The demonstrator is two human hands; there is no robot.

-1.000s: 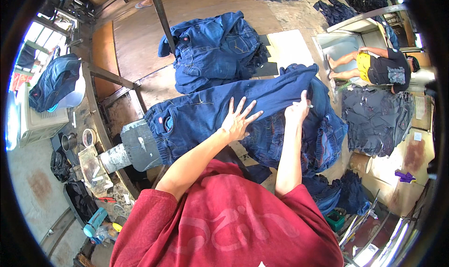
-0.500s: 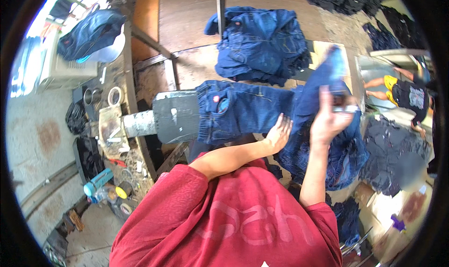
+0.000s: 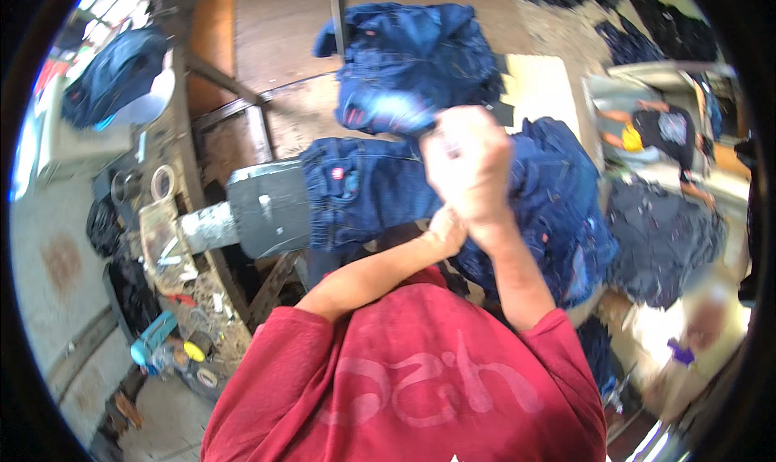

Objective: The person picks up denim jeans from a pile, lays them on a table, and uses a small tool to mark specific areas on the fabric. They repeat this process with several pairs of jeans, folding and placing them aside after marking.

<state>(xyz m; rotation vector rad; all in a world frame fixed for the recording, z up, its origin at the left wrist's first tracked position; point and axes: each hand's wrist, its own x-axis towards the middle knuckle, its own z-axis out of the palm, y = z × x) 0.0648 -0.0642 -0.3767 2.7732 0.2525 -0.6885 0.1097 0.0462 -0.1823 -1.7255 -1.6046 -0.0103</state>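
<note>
Head view, dark-blue jeans [image 3: 380, 183], gathered waist [image 3: 320, 211]

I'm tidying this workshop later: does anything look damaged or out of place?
Some wear: the dark board at the left end of the denim garment shows white patches against its finish, and a brown stain stands out on the pale grey surface at far left.

Faded large lettering [image 3: 420, 377] across red shirt [image 3: 388, 312]; small red label [image 3: 337, 173] on jeans [image 3: 376, 191], unreadable.
</note>
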